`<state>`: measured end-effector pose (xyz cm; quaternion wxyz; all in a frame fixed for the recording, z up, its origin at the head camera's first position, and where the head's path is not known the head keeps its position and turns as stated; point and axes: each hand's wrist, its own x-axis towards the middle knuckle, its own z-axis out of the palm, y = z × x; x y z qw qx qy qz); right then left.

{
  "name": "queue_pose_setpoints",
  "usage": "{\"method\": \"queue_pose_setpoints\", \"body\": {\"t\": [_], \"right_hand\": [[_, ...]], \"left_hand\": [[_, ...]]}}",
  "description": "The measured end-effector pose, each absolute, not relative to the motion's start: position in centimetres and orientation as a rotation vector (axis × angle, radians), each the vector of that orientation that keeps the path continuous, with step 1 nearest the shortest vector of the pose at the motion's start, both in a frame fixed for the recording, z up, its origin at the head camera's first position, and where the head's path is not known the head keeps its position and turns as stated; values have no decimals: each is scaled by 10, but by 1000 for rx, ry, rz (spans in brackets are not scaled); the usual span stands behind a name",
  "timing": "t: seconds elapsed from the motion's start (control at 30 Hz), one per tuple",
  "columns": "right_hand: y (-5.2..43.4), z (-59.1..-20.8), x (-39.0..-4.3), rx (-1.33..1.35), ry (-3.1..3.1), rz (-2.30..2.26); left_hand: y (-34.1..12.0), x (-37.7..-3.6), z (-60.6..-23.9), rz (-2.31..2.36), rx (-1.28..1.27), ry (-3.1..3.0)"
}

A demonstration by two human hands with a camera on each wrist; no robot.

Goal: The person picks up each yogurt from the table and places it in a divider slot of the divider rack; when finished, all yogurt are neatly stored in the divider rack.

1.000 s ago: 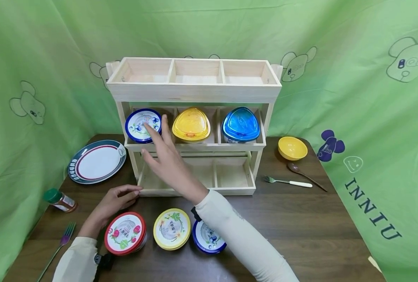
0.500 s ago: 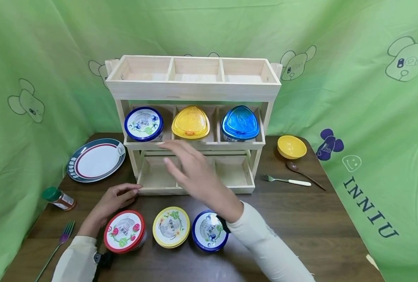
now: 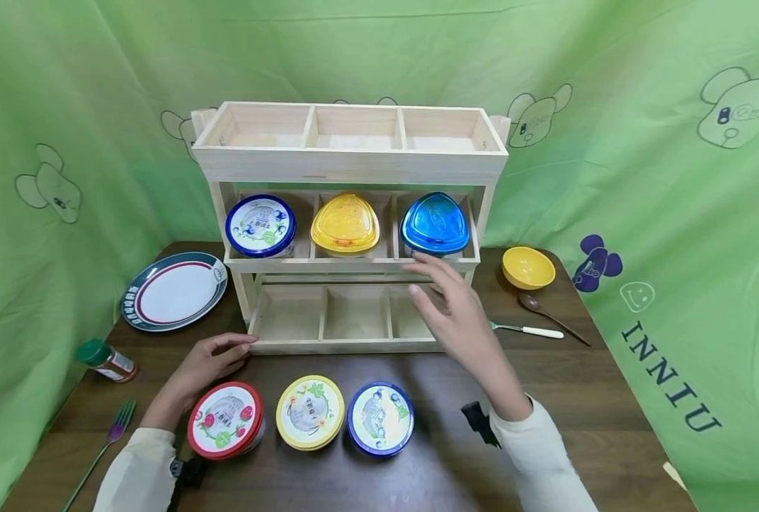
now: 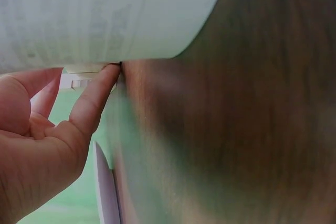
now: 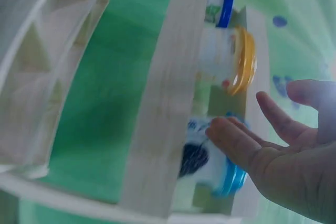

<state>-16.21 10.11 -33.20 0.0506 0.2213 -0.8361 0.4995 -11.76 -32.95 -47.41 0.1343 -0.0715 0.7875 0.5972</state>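
Tubs fill the rack's [image 3: 347, 167] middle shelf: blue-rimmed tub [image 3: 261, 225], yellow tub [image 3: 345, 224] and blue tub [image 3: 435, 225], one per compartment. Three more stand on the table [image 3: 578, 398] in front (red cup [image 3: 225, 420], yellow cup [image 3: 310, 412], blue cup [image 3: 380, 418]), so by my reading half are shelved and the bottom and top compartments are unfilled. The right hand [image 3: 459, 320] hangs with fingers spread, holding nothing, just below the blue tub. The left hand [image 3: 203, 366] rests loosely on the table, its fingertips touching the rack's base.
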Motion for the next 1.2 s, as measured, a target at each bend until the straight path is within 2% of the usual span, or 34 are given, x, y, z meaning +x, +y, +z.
{"method": "queue_pose_setpoints", "body": {"t": [0.33, 0.63, 0.83, 1.2], "right_hand": [[146, -396, -128, 460, -2623, 1679], [137, -442, -82, 311, -2597, 2097], [117, -464, -61, 408, -2546, 2297], [99, -477, -57, 502, -2564, 2261]], "left_hand": [[-330, -118, -474, 1761, -207, 2248], [-328, -117, -472, 1760, -214, 2260], [-328, -116, -472, 1758, -223, 2257], [-328, -116, -472, 1752, -236, 2255]]}}
